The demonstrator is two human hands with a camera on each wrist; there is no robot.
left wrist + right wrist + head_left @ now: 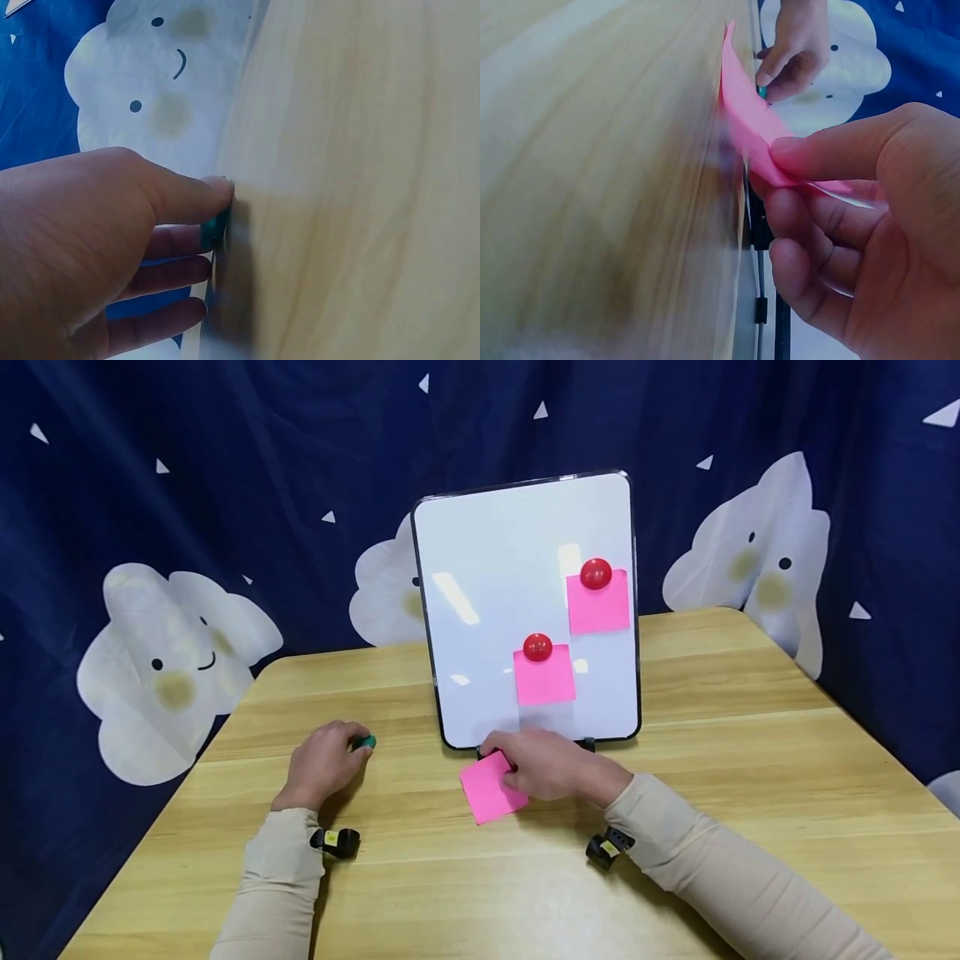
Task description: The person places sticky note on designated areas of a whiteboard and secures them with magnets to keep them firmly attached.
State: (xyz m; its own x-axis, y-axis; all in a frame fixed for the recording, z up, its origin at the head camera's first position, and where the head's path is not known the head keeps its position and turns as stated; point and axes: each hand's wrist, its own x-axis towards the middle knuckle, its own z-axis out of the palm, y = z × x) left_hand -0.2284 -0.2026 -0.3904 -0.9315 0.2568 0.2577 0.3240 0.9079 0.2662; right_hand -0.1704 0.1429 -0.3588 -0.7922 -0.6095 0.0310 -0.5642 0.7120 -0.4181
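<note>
A small green magnet (365, 742) is pinched between the thumb and fingertips of my left hand (321, 768), low over the table left of the whiteboard. In the left wrist view, the thumb and fingers partly cover the magnet (214, 229). My right hand (551, 766) holds a pink sticky note (491, 789) in front of the board's lower edge. The right wrist view shows this note (742, 112) bent, gripped between thumb and fingers. On the whiteboard (487, 560), one pink note (545, 681) hangs under a red magnet (537, 647), and another (598, 610) hangs higher right under a second red magnet (596, 574).
The whiteboard leans slightly on a dark stand (588, 744) at the back of the wooden table (750, 760). Behind it hangs a dark blue curtain (300, 427) with white clouds. Each wrist wears a black strapped device, such as the left one (337, 842).
</note>
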